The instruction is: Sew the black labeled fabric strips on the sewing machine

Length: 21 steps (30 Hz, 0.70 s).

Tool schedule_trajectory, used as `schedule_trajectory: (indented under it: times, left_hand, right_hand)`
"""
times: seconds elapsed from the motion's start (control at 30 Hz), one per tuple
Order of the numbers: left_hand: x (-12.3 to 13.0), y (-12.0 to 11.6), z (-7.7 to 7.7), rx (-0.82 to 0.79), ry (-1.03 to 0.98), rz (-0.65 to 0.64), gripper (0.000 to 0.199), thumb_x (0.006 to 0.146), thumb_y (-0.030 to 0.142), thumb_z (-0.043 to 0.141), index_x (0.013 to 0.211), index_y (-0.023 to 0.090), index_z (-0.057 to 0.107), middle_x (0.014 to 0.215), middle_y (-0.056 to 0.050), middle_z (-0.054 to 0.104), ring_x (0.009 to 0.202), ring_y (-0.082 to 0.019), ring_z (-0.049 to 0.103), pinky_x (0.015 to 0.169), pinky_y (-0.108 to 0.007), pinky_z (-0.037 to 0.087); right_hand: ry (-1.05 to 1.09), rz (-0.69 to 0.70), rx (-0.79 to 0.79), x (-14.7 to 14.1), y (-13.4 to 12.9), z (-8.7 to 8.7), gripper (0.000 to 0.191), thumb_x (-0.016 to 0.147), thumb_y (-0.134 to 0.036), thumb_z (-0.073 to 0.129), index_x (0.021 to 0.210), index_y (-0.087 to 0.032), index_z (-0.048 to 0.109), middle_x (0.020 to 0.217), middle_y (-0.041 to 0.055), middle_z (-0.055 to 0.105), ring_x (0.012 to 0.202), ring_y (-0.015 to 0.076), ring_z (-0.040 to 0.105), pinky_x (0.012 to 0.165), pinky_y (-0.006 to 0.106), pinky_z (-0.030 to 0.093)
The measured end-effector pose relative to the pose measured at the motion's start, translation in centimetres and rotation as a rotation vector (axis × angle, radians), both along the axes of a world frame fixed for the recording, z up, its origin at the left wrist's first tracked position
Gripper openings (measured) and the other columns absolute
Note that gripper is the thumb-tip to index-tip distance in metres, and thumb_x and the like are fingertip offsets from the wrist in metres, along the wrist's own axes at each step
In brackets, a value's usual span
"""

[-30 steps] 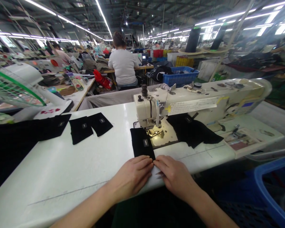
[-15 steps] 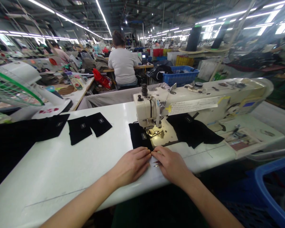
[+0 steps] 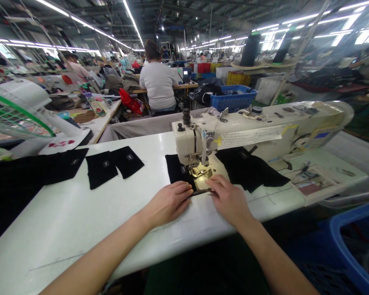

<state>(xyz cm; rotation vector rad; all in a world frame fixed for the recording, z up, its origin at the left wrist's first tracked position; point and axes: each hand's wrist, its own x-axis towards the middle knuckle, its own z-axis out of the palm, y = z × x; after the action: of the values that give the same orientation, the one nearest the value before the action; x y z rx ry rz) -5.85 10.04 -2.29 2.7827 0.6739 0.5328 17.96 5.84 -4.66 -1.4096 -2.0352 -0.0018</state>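
Observation:
A black cloth piece (image 3: pixel 176 169) with a small label lies partly under the needle area of the white sewing machine (image 3: pixel 258 133). My left hand (image 3: pixel 169 202) rests on the near edge of that cloth, its fingers together and pressing down. To the right, my right hand (image 3: pixel 229 200) is at the machine's bed, thumb and fingers closed together; a thin dark item, perhaps the scissors, shows under it, too small to make out. Another black cloth (image 3: pixel 249 168) lies behind, under the machine arm.
Two labelled black pieces (image 3: pixel 101 169) and a large black cloth (image 3: pixel 15 180) lie on the left of the white table (image 3: pixel 110 217). A fan (image 3: pixel 21 110) stands far left. A blue basket (image 3: pixel 341 241) is at the lower right. A person in grey (image 3: pixel 158 84) sits ahead.
The cloth under the machine has moved slightly away from me, with my left hand following. My right hand has shifted right and forward, off the cloth's near edge, so the hands are farther apart.

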Motion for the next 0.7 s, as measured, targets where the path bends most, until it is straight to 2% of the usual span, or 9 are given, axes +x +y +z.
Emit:
schedule_trajectory:
  times: [0.13,0.2,0.27,0.37,0.53,0.6,0.7]
  left_hand:
    - [-0.1,0.7,0.0,0.007,0.021,0.009,0.031,0.106,0.024,0.037,0.128,0.011,0.055,0.126,-0.013,0.054,0.12,-0.028,0.049,0.102,-0.045,0.051]
    - [-0.2,1.0,0.0,0.015,0.018,0.015,0.03,0.106,0.024,0.038,0.127,0.011,0.055,0.124,-0.013,0.055,0.119,-0.028,0.05,0.101,-0.045,0.051]
    - [-0.1,1.4,0.1,0.024,0.004,0.017,0.029,0.105,0.023,0.039,0.125,0.011,0.057,0.122,-0.013,0.055,0.117,-0.027,0.051,0.1,-0.044,0.052]
    - [0.0,1.8,0.2,0.04,-0.017,0.011,0.029,0.106,0.023,0.038,0.121,0.012,0.06,0.118,-0.013,0.057,0.114,-0.027,0.053,0.098,-0.043,0.053]
    - [0.0,2.5,0.4,0.06,-0.017,0.011,0.033,0.107,0.026,0.035,0.119,0.01,0.061,0.119,-0.014,0.057,0.114,-0.028,0.053,0.097,-0.044,0.053]
    - [-0.2,2.9,0.4,0.055,-0.005,0.015,0.033,0.107,0.026,0.034,0.12,0.01,0.06,0.121,-0.013,0.056,0.114,-0.028,0.052,0.098,-0.044,0.052]
    - [-0.4,3.5,0.2,0.051,0.007,0.013,0.032,0.107,0.025,0.034,0.122,0.01,0.059,0.122,-0.013,0.055,0.115,-0.027,0.052,0.099,-0.044,0.051]
  right_hand:
    - [0.098,-0.407,0.055,3.7,1.1,1.2,0.031,0.096,-0.024,0.045,0.116,-0.019,0.068,0.122,-0.0007,0.055,0.09,0.0123,0.058,0.07,0.026,0.042]
    - [0.028,-0.61,-0.011,5.7,1.9,1.9,0.031,0.098,-0.029,0.048,0.119,-0.018,0.068,0.127,-0.0006,0.054,0.089,0.0145,0.059,0.066,0.029,0.039]
    - [-0.066,-0.744,-0.144,7.3,2.6,2.4,0.031,0.1,-0.031,0.052,0.125,-0.018,0.065,0.129,0.0001,0.053,0.093,0.0174,0.059,0.065,0.03,0.037]
    - [-0.136,-0.797,-0.315,8.7,3.4,2.6,0.033,0.101,-0.038,0.058,0.127,-0.019,0.064,0.125,0.002,0.054,0.095,0.0198,0.059,0.066,0.03,0.036]
    - [-0.119,-0.82,-0.405,9.1,4.1,2.3,0.038,0.097,-0.045,0.065,0.125,-0.018,0.063,0.106,0.0045,0.061,0.095,0.0226,0.059,0.066,0.029,0.036]
    - [-0.121,-0.826,-0.428,9.1,4.3,2.3,0.032,0.099,-0.042,0.064,0.122,-0.02,0.064,0.1,0.0037,0.062,0.092,0.0228,0.059,0.063,0.028,0.032]
    - [-0.141,-0.815,-0.429,9.1,4.6,2.5,0.017,0.1,-0.033,0.061,0.108,-0.019,0.067,0.1,0.004,0.061,0.087,0.0202,0.058,0.059,0.026,0.023]
